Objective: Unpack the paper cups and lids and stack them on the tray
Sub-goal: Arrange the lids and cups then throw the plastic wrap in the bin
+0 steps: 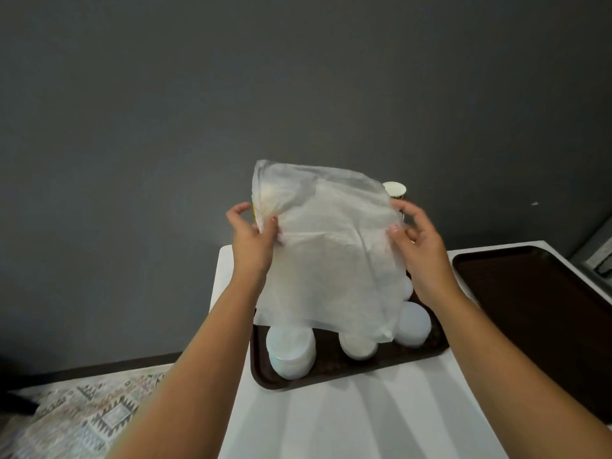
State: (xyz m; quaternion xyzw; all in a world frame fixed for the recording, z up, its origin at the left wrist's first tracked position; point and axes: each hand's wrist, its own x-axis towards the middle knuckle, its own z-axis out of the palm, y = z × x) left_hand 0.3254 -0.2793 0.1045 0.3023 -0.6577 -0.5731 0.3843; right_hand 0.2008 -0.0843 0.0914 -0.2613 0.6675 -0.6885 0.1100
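Observation:
I hold a thin, translucent white plastic bag (328, 246) up over the brown tray (331, 376). My left hand (253, 236) pinches its left edge and my right hand (415, 236) pinches its right edge. On the tray, stacks of white lids stand at the front left (290, 351), the front middle (358, 347) and the right (413, 324). A paper cup (394, 189) with a white rim shows behind the bag's top right corner. The bag hides the back of the tray.
The tray sits on a white table (364, 419). A second brown tray (536, 313) lies to the right. A patterned cloth (86, 412) covers a surface at the lower left. A dark grey wall stands behind.

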